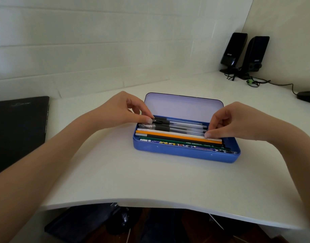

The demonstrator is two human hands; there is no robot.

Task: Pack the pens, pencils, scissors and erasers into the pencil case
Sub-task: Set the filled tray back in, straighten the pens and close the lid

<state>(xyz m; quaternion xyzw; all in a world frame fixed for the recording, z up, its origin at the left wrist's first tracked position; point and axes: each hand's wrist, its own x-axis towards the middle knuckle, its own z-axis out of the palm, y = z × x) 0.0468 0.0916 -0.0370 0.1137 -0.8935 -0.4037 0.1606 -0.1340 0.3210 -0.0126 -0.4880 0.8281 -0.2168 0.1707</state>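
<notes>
Pens: a small group of clear-barrelled pens [175, 125] with black grips lies in the far half of the pencil case [185, 153], centre of the frame, touching one another.
Long axis: left to right across the frame, dipping slightly toward the right, parallel to the case's long walls.
Pencils: orange, white, green and patterned pencils [178, 137] lie in the near half, same axis, just beside the pens.
Left hand: left hand [122, 111] is at the pens' left end; thumb and forefinger are pinched on the black tip of the rearmost pen, the other fingers curled.
Right hand: right hand [227, 123] is at the opposite end; fingertips [207, 134] press down on the right ends of the pens and a white pencil, fingers bent, no clear grasp seen.
Nearer hand: each hand serves its own end; neither crosses.
Lid: open, standing up behind the pens.
Judgement: the pens appear to be settling flat; lowering both ends level would seat them.
Scissors, erasers: not visible in the case or on the desk [150, 181].
Surroundings: dark folder [19, 128] at left, two speakers [245, 53] upper right.
</notes>
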